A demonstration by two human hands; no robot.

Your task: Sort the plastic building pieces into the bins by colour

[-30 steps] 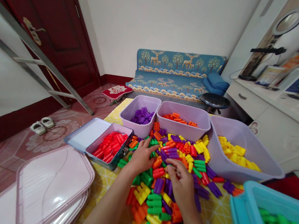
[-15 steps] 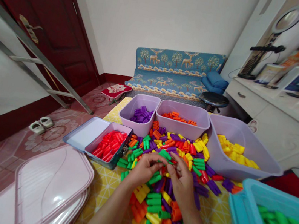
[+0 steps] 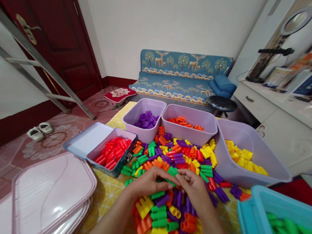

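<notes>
Over a mixed pile of plastic building blocks [image 3: 162, 212], each made of joined bullet-shaped tubes, my two hands meet at the fingertips. My left hand [image 3: 149, 182] is closed, its thumb and fingers on a green block [image 3: 173, 171]. From the other side my right hand [image 3: 193, 187] pinches that same block; fingers hide much of it. Loose red, orange, yellow, purple and green blocks lie around and beneath both hands, on a yellow patterned tablecloth [image 3: 109, 205].
Behind the pile stand lilac bins of purple [image 3: 140, 132], orange [image 3: 189, 130] and yellow blocks [image 3: 249, 178]. A lidded box [image 3: 117, 169] with red blocks is at left, a turquoise bin [image 3: 254, 225] of green ones at right. Pale lids [image 3: 53, 191] lie stacked front left.
Both hands have come slightly down and nearer to me, with the green block between them. Orange and purple blocks behind the fingers show more now. The view has shifted a little.
</notes>
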